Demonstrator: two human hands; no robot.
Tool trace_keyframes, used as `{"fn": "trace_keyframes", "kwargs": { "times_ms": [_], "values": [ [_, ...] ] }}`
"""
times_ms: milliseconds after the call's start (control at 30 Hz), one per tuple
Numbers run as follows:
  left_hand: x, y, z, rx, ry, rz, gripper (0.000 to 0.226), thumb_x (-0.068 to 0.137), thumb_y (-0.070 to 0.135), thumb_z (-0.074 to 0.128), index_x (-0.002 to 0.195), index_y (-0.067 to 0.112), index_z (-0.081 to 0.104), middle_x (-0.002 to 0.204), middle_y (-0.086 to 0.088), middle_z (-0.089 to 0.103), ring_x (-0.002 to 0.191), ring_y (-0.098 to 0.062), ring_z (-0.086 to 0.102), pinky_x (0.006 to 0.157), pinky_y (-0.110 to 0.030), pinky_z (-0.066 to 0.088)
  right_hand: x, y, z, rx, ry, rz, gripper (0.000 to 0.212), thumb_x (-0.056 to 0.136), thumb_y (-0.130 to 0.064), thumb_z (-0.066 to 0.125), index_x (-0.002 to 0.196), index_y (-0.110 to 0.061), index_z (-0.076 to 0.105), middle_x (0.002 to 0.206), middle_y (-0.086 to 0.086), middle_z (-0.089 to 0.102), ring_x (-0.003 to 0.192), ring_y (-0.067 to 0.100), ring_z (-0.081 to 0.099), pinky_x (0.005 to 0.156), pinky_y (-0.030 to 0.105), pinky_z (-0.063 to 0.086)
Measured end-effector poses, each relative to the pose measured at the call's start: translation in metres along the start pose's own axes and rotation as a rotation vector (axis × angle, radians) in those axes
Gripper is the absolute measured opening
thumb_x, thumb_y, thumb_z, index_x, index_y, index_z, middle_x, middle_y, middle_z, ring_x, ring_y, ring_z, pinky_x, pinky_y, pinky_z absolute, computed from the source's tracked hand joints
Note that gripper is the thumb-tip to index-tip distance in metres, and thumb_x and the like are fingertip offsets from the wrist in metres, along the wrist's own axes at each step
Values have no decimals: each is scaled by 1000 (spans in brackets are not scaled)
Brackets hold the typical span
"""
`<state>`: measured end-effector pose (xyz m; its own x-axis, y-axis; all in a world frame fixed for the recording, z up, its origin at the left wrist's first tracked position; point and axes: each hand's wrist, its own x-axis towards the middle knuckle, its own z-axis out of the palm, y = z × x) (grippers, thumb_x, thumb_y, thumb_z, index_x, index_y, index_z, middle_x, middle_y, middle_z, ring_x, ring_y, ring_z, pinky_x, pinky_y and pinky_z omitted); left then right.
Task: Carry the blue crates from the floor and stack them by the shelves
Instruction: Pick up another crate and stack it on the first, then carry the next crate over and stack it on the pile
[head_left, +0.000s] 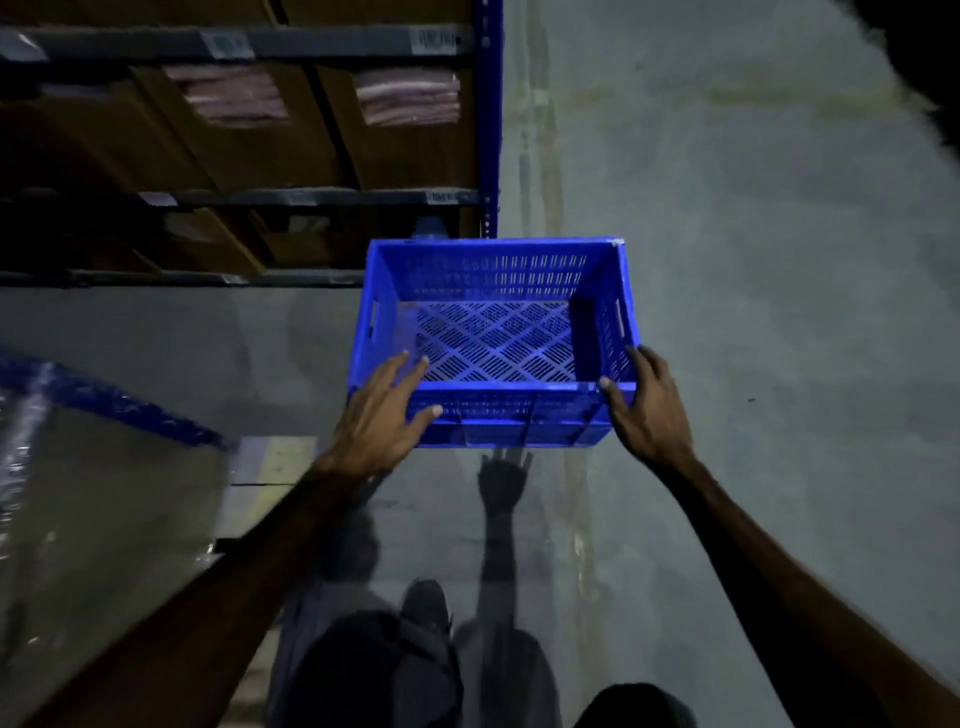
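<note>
One empty blue crate (496, 338) with slotted walls and a lattice bottom sits low over the concrete floor, right beside the blue end post of the shelves (489, 130). I cannot tell whether it touches the floor. My left hand (379, 415) lies over its near left corner, fingers spread inside the rim and thumb on the outer near wall. My right hand (647, 402) clasps the near right corner, thumb on the rim and fingers along the right wall.
Shelves with brown cartons (249, 145) fill the upper left. A wrapped pallet load with a blue edge (93, 467) stands at the left. My legs and shoes (423, 608) are below. Grey floor (779, 312) stretches to the right.
</note>
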<state>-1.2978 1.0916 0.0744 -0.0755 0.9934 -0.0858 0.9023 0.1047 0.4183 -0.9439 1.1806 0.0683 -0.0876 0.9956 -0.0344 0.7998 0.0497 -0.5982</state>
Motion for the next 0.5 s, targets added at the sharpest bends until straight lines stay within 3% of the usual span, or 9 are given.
{"fn": "trace_keyframes", "kwargs": {
  "times_ms": [167,400,500],
  "values": [
    [-87,69,-81,-101,-10,-55,78,92,64,47,152,15,48,154,-18,47,140,-38,46,114,-45,40,-75,-73,-89,81,-87,35,63,97,-47,56,146,-7,48,148,17,49,135,34,49,111,45,42],
    [-206,178,-203,-307,-28,-177,71,95,54,53,152,11,47,151,-17,50,142,-31,45,117,-43,38,-178,-165,-221,134,-132,56,55,98,-39,62,145,-12,51,144,10,55,133,26,52,107,36,40],
    [-248,210,-230,-381,-12,-242,64,98,41,63,151,9,48,152,-15,49,143,-28,43,118,-29,29,-221,-191,-263,162,-139,88,54,99,-37,61,146,-13,49,147,8,53,135,25,50,107,34,38]
  ]
}}
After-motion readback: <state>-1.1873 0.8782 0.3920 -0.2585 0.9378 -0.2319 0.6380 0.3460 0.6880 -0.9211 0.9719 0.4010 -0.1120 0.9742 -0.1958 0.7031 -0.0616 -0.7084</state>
